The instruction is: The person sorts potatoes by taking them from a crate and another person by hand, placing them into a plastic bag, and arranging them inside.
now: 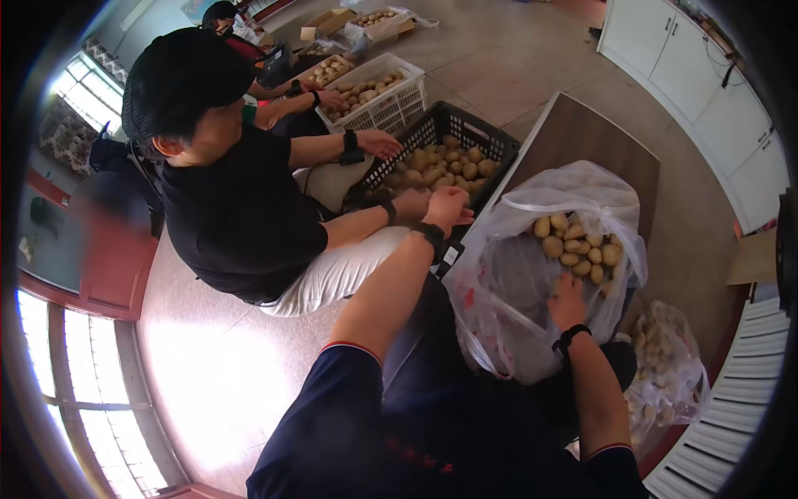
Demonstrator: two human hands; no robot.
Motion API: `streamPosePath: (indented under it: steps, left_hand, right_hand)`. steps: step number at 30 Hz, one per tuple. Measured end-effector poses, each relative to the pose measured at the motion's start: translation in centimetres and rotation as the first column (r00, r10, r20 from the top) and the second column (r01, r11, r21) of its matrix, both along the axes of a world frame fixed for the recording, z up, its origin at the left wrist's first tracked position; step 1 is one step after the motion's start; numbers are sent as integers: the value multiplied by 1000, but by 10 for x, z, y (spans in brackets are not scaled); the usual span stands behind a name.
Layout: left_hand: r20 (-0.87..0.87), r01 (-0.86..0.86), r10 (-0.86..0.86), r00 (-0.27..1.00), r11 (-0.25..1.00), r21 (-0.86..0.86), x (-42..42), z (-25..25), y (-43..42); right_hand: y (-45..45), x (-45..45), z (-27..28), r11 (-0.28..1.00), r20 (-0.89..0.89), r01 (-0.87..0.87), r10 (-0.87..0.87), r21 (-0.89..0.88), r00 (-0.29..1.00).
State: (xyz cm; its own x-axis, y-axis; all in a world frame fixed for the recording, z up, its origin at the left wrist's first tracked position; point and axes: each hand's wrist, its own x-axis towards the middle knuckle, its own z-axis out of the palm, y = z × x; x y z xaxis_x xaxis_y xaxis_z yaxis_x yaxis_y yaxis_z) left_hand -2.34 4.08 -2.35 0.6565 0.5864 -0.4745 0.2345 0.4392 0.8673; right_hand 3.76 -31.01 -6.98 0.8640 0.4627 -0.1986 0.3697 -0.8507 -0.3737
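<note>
My left hand (449,208) is at the near rim of a black plastic crate (496,143) holding many potatoes (440,164). Its fingers are curled, and what they hold, if anything, is hidden. Close beside it, partly overlapping, is a co-worker's hand (411,205). Inside a large clear plastic bag (507,324), my right hand (567,304) reaches down with fingers bent round what looks like a potato (558,288). More potatoes (582,247) lie at the far side of the bag, just past my right fingertips.
A co-worker in black (241,208) sits at my left, the other hand (379,144) over the crate. Beyond stand a white crate of potatoes (407,106) and another person's hand (332,100). A brown board (573,133) lies behind the bag; another potato bag (665,358) sits at right.
</note>
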Motion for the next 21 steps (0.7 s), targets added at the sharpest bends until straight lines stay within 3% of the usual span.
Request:
streamPosePath:
  steps: [6, 8, 9, 11, 12, 13, 14, 16, 18, 21]
  left_hand:
    - [14, 280, -280, 960, 960, 17, 3, 13, -25]
    - [-16, 377, -377, 926, 926, 30, 6, 15, -32]
    - [-16, 384, -383, 923, 923, 29, 8, 14, -34]
    - [-48, 471, -469, 882, 881, 51, 9, 13, -38]
    - [-47, 484, -482, 875, 874, 47, 10, 13, -39]
    - [-45, 515, -514, 857, 856, 27, 9, 12, -40]
    - [-43, 554, -553, 832, 833, 2, 10, 10, -42]
    - [-74, 596, -596, 800, 803, -21, 8, 12, -46]
    - [-90, 681, -679, 728, 732, -16, 8, 14, -48]
    - [-88, 719, -721, 687, 692, -58, 10, 19, -55]
  right_hand:
    - [1, 3, -16, 993, 52, 53, -59, 108, 997]
    - [2, 9, -28, 958, 105, 32, -64, 285, 992]
    - [4, 12, -31, 958, 105, 39, -71, 284, 992]
    - [9, 18, -34, 830, -277, 255, -128, 496, 952]
    - [13, 18, -24, 828, -277, 268, -142, 493, 950]
    - [16, 18, -16, 661, -587, 478, -68, 579, 806]
    - [19, 15, -7, 465, -806, 692, 83, 552, 587]
    - [32, 6, -3, 259, -821, 781, 246, 568, 515]
    - [42, 6, 7, 382, -751, 647, 353, 660, 559]
    - [63, -4, 31, 398, -740, 623, 366, 673, 565]
